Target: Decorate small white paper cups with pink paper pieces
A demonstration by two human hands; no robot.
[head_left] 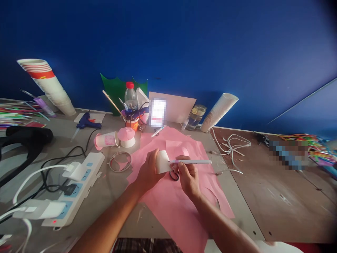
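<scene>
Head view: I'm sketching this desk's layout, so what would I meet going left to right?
Red-banded cup stack, glue gun, water bottle, held white cup, pen, leaning cup stack, white cables, coloured straws.

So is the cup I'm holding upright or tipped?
Tipped: left hand holds the white cup sideways, the pen in the right hand touching it.

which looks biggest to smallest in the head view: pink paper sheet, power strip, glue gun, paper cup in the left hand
1. pink paper sheet
2. power strip, helped by nearness to the camera
3. glue gun and paper cup in the left hand: too close to rank, the gun lying farther back
</scene>
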